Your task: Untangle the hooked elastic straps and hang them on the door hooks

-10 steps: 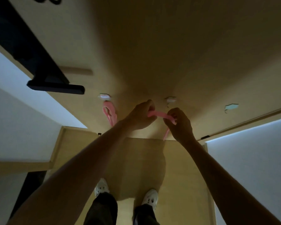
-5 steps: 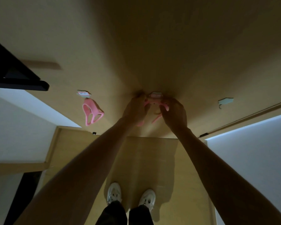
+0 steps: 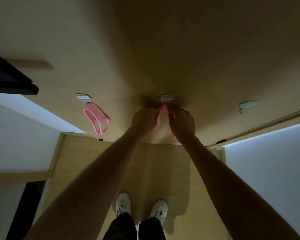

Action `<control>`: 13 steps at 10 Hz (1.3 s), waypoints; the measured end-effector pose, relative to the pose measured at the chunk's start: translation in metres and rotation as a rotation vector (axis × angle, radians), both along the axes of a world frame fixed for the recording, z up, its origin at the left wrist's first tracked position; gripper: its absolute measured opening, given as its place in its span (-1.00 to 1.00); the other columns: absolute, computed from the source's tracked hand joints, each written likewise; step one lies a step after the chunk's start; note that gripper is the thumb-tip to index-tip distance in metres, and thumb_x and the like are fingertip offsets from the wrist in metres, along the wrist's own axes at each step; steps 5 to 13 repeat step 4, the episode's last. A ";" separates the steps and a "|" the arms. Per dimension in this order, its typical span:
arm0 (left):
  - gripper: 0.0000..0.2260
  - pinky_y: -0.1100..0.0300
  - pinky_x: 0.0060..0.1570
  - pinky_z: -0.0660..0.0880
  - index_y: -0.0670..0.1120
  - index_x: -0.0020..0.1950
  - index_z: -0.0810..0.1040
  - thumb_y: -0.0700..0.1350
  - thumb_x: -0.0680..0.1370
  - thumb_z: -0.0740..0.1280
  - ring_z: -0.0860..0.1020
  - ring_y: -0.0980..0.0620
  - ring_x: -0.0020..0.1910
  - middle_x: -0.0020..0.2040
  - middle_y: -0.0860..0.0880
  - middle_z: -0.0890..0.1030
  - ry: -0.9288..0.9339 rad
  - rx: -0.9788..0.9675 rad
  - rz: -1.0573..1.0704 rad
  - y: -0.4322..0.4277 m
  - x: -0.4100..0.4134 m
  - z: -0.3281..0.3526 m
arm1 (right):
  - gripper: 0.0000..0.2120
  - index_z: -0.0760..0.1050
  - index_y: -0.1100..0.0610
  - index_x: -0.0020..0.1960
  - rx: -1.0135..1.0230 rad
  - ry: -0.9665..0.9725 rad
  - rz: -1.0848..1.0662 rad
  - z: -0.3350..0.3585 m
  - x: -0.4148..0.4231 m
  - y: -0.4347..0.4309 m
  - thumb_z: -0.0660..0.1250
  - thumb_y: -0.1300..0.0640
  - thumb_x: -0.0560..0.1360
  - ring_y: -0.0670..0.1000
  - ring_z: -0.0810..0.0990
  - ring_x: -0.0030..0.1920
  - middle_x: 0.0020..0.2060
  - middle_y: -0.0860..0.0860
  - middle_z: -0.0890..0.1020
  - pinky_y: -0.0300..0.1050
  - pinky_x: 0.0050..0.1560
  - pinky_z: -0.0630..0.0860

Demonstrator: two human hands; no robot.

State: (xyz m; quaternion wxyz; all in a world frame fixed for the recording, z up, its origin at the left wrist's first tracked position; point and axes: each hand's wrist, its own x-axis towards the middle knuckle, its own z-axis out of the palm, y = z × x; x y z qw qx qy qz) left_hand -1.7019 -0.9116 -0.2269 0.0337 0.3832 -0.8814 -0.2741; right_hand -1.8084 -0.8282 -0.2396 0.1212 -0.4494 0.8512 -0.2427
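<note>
A wooden door (image 3: 163, 49) fills the view ahead. Three small pale hooks are stuck on it in a row. From the left hook (image 3: 83, 97) hangs a looped pink elastic strap (image 3: 96, 119). Just below the middle hook (image 3: 165, 98), my left hand (image 3: 144, 117) and my right hand (image 3: 182, 121) both pinch a second pink strap (image 3: 160, 116). Its top touches the middle hook and its loose ends dangle down between my wrists. The right hook (image 3: 247, 104) is bare.
A dark door handle (image 3: 12, 84) sticks out at the left edge. White walls flank the door on both sides. Wooden floor (image 3: 163, 170) lies below, with my two white shoes (image 3: 140, 207) on it.
My hands rose with the second strap from below the middle hook up to it. The view shifted, so the hung strap sits further left; its loop has swung.
</note>
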 end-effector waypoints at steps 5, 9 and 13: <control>-0.66 0.01 0.07 0.45 -0.21 0.34 0.35 -0.12 0.59 0.14 0.49 -0.20 0.23 0.24 -0.23 0.52 -0.286 0.096 -0.057 -0.009 0.013 0.023 | -0.63 0.48 0.14 0.26 0.276 -0.134 -0.041 0.032 -0.007 0.010 0.22 0.28 0.47 0.11 0.60 0.13 0.15 0.12 0.63 0.00 0.15 0.54; -0.66 0.01 0.07 0.45 -0.21 0.34 0.35 -0.12 0.59 0.14 0.49 -0.20 0.23 0.24 -0.23 0.52 -0.286 0.096 -0.057 -0.009 0.013 0.023 | -0.63 0.48 0.14 0.26 0.276 -0.134 -0.041 0.032 -0.007 0.010 0.22 0.28 0.47 0.11 0.60 0.13 0.15 0.12 0.63 0.00 0.15 0.54; -0.66 0.01 0.07 0.45 -0.21 0.34 0.35 -0.12 0.59 0.14 0.49 -0.20 0.23 0.24 -0.23 0.52 -0.286 0.096 -0.057 -0.009 0.013 0.023 | -0.63 0.48 0.14 0.26 0.276 -0.134 -0.041 0.032 -0.007 0.010 0.22 0.28 0.47 0.11 0.60 0.13 0.15 0.12 0.63 0.00 0.15 0.54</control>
